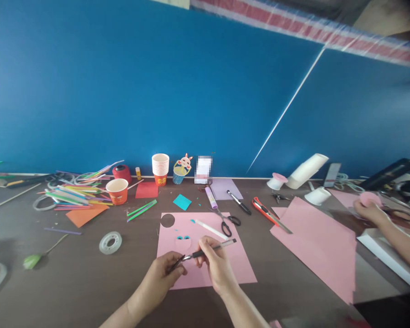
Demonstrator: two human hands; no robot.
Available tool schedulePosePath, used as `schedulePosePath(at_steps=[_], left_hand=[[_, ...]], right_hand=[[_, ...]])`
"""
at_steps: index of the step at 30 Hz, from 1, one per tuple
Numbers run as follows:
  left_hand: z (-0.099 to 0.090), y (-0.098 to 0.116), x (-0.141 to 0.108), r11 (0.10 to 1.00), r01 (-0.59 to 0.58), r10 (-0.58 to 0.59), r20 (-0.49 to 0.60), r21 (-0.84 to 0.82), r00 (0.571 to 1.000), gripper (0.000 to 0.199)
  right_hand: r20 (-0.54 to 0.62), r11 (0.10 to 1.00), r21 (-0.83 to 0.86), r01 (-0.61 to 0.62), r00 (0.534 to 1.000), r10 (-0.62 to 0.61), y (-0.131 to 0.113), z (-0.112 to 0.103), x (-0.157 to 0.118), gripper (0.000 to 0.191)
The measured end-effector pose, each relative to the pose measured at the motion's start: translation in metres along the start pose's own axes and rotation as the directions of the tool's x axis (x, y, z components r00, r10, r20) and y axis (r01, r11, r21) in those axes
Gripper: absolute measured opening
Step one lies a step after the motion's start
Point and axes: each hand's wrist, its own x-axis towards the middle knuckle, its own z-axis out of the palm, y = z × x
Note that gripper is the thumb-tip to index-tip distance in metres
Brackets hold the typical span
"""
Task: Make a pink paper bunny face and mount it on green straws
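My right hand (214, 262) grips a pen (222, 245) with a clear barrel and black grip, its tip pointing left. My left hand (167, 272) is closed on a slim dark piece (176, 263) at the pen's tip; its kind I cannot make out. Both hands are over a pink sheet of paper (232, 269) with a round hole at its top left. Beyond them on the sheet lies a pink cutout (183, 243) with two blue-and-black eyes. A white stick-like pen (210, 229) and black-handled scissors (226, 223) lie at the sheet's far edge.
Tape roll (110, 243), orange paper cup (117, 191) and coloured strips (78, 196) are left. Stacked cups (160, 168), a glue stick (211, 198) and a black pen (239, 202) stand or lie behind. Rightward are a cutter (269, 214), pink sheets (317, 246) and another person's hands (374, 214).
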Motion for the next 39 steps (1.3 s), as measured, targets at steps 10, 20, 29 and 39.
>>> schedulePosePath(at_steps=[10,20,29,39], left_hand=[[0.003,0.010,-0.015,0.993,-0.070,0.067,0.038,0.093,0.997,0.019],[0.008,0.015,-0.023,0.955,-0.118,0.102,0.073,0.271,0.992,0.024],[0.014,-0.014,-0.031,0.679,-0.383,0.409,0.110,0.626,0.906,0.024],[0.016,-0.031,-0.035,0.523,-0.471,0.540,0.151,0.711,0.828,0.021]], right_hand=[[-0.150,1.000,-0.022,-0.009,0.989,0.006,0.013,0.008,-0.018,0.036],[-0.105,0.991,-0.117,-0.070,0.993,0.057,0.020,0.014,-0.029,0.037],[-0.172,0.998,0.037,-0.040,0.984,0.046,0.035,0.027,-0.047,0.035],[-0.078,0.914,0.402,0.055,0.997,-0.025,0.037,0.049,-0.052,0.044]])
